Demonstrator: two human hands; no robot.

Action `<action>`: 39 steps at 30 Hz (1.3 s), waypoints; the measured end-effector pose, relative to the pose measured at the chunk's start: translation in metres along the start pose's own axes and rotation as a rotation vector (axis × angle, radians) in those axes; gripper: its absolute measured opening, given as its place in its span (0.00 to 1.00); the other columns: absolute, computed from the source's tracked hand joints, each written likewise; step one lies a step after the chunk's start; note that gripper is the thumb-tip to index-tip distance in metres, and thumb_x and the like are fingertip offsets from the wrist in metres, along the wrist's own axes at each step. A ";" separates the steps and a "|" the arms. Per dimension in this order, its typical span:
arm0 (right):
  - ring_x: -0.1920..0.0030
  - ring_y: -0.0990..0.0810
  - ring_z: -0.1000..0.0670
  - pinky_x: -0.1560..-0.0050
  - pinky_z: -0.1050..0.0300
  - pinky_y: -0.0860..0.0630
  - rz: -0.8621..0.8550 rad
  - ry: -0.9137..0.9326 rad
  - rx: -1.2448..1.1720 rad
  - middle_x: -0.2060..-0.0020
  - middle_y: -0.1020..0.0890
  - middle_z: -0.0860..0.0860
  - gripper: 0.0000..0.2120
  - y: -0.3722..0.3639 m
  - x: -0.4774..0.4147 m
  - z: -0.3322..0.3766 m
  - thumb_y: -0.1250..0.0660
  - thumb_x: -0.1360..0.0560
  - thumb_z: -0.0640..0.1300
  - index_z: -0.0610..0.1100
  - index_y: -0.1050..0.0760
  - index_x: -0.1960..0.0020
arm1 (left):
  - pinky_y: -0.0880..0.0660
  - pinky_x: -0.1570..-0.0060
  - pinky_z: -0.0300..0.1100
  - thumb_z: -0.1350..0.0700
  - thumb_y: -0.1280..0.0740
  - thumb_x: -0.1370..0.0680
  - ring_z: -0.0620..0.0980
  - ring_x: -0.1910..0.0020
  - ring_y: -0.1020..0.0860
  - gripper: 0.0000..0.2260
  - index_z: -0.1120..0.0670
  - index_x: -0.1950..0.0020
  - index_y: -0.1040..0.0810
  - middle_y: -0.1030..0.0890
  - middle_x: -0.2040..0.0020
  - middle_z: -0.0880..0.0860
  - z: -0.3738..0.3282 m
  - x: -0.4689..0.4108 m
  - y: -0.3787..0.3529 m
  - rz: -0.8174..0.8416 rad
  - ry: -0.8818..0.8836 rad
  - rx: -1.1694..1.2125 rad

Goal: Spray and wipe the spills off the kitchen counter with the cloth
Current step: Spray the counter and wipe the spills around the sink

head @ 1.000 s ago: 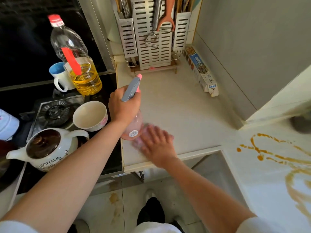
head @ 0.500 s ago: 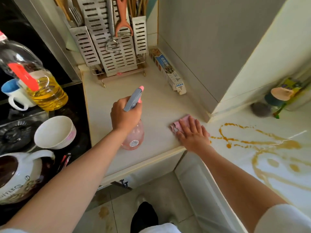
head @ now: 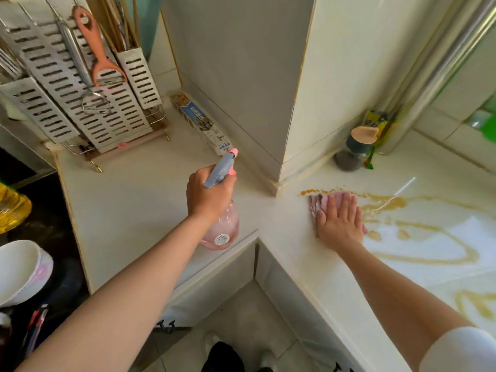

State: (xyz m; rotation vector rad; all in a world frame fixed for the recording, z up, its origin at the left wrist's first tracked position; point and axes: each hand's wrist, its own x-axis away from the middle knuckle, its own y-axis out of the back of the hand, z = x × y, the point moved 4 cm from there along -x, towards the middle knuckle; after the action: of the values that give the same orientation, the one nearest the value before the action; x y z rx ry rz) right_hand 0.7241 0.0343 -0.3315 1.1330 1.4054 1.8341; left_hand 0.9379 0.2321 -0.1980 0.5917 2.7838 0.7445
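My left hand [head: 208,193] grips the neck of a pink spray bottle [head: 222,228] with a grey-blue trigger head, standing on the cream counter [head: 128,200] near its front edge. My right hand [head: 338,220] lies flat, fingers together, pressing a pink cloth [head: 319,203] onto the right counter section. Only the cloth's far and left edges show past my fingers. Brown spill streaks [head: 386,204] run from just beyond the cloth to the right, with more loops [head: 434,257] toward the front.
A metal utensil rack [head: 80,84] stands at the back left. A long carton [head: 205,124] lies along the tiled pillar [head: 268,89]. A small jar [head: 357,149] sits in the corner right of the pillar. Oil bottle [head: 12,208] and white bowl [head: 20,269] are at the left.
My right hand slid the cloth to the right, off the left counter section and onto the edge of the brown spill. My left hand kept the spray bottle in place. The view turned right.
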 end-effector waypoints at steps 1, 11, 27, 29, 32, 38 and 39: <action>0.25 0.69 0.45 0.26 0.49 0.69 -0.015 -0.010 0.008 0.24 0.66 0.45 0.29 0.003 -0.004 -0.010 0.61 0.19 0.57 0.47 0.63 0.22 | 0.20 0.61 0.58 0.42 0.41 0.38 0.65 0.63 0.19 0.25 0.61 0.60 0.17 0.16 0.62 0.60 -0.003 0.001 -0.007 0.023 -0.006 0.020; 0.23 0.59 0.52 0.25 0.52 0.62 -0.080 0.475 0.037 0.22 0.53 0.53 0.36 -0.016 0.000 0.037 0.71 0.26 0.62 0.50 0.54 0.22 | 0.21 0.61 0.60 0.41 0.41 0.38 0.64 0.64 0.19 0.28 0.66 0.61 0.20 0.18 0.61 0.67 -0.030 0.009 -0.077 0.250 -0.092 0.056; 0.22 0.60 0.49 0.25 0.49 0.63 -0.189 -0.286 -0.183 0.22 0.56 0.47 0.28 0.003 -0.029 -0.035 0.57 0.18 0.54 0.46 0.56 0.21 | 0.22 0.64 0.57 0.42 0.42 0.35 0.63 0.65 0.20 0.25 0.63 0.61 0.19 0.19 0.66 0.63 -0.060 0.008 -0.154 0.460 -0.291 0.081; 0.23 0.62 0.50 0.25 0.50 0.64 -0.150 -0.093 -0.158 0.22 0.58 0.50 0.29 -0.005 -0.013 -0.008 0.61 0.20 0.56 0.48 0.57 0.21 | 0.24 0.66 0.54 0.43 0.41 0.34 0.62 0.68 0.23 0.23 0.63 0.62 0.19 0.22 0.72 0.59 -0.061 0.008 -0.160 0.459 -0.291 0.065; 0.23 0.63 0.52 0.26 0.52 0.66 -0.097 0.207 -0.102 0.22 0.58 0.53 0.30 -0.011 0.014 0.013 0.64 0.22 0.58 0.50 0.58 0.22 | 0.22 0.64 0.53 0.46 0.39 0.31 0.60 0.67 0.22 0.20 0.61 0.61 0.18 0.20 0.71 0.56 -0.070 0.007 -0.174 0.492 -0.308 0.038; 0.23 0.56 0.52 0.26 0.53 0.60 -0.186 0.064 -0.084 0.23 0.51 0.54 0.30 -0.018 0.043 -0.049 0.61 0.22 0.61 0.55 0.48 0.22 | 0.20 0.61 0.60 0.43 0.41 0.34 0.64 0.62 0.19 0.23 0.61 0.59 0.18 0.16 0.63 0.61 -0.083 0.012 -0.194 0.603 -0.307 0.045; 0.23 0.58 0.53 0.25 0.53 0.62 -0.197 -0.039 -0.103 0.23 0.54 0.54 0.30 -0.017 0.049 -0.070 0.62 0.23 0.62 0.55 0.50 0.22 | 0.20 0.61 0.61 0.42 0.41 0.34 0.64 0.62 0.19 0.24 0.61 0.59 0.19 0.16 0.61 0.61 -0.084 0.012 -0.196 0.608 -0.291 0.058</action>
State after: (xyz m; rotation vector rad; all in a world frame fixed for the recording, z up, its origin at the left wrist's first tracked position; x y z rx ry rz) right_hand 0.6385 0.0459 -0.3404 0.9392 1.3339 1.7149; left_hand 0.8386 0.0455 -0.2277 1.4629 2.3626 0.6099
